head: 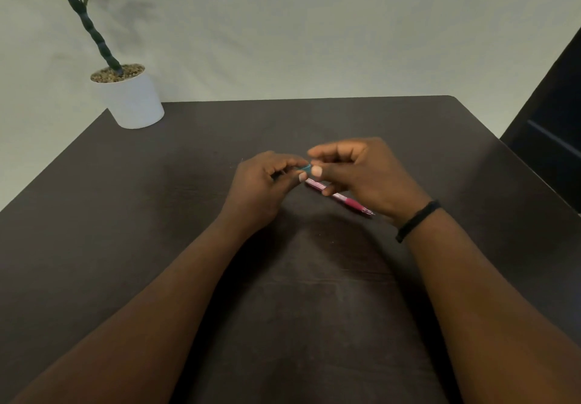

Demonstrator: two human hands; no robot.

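My two hands meet above the middle of a dark brown table [157, 215]. Between their fingertips sits a small teal object [305, 168], mostly hidden, so I cannot say what it is. My left hand [264, 186] has its fingers curled and pinches the teal object from the left. My right hand [361, 174] pinches the same object from the right with thumb and forefinger; a black band circles its wrist. A pink pen [341, 198] lies on the table under my right hand, slanting toward the near right, partly covered by the fingers.
A white pot [132, 101] holding a green plant with a dark stem stands at the table's far left corner. A pale wall is behind the table. A dark piece of furniture [553, 133] stands off the table's right edge.
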